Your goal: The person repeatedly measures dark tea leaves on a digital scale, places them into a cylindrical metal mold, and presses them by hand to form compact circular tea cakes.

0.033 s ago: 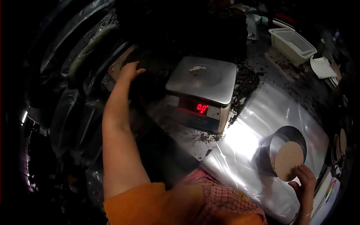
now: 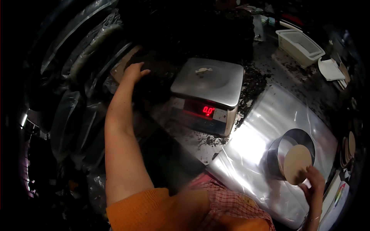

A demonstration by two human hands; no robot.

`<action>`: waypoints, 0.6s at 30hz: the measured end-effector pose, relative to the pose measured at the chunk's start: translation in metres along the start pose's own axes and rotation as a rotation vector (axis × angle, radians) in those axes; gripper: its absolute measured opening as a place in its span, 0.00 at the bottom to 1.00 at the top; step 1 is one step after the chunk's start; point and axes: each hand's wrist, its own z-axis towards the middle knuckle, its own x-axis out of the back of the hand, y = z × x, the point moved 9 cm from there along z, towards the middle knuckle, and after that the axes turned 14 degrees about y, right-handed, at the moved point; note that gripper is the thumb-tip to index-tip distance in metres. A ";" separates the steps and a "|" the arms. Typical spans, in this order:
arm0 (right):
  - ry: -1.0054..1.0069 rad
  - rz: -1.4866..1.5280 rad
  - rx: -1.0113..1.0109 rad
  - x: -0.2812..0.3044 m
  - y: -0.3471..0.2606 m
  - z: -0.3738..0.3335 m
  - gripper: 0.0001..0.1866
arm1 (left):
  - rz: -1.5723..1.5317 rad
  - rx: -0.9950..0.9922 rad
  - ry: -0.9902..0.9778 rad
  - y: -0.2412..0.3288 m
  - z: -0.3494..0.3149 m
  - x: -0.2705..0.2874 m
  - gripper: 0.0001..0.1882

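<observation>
From here I see the left hand (image 2: 133,73), thumb spread. Whether the right hand (image 2: 315,182) pinches the tan disc (image 2: 296,163) at its fingertips, I can't tell. Left of it sits the ring (image 2: 273,158); light, steady edge contact suits.

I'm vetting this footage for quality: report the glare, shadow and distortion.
Head view: white glare washes out part of the plastic sheeting; a shadow falls on the tan disc near the right hand; darkness swallows much of the left and top; fisheye distortion toward the rim.
</observation>
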 end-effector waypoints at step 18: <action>-0.162 -0.174 -0.149 -0.252 0.052 0.277 0.22 | -0.297 -0.605 0.813 0.158 -0.067 0.094 0.33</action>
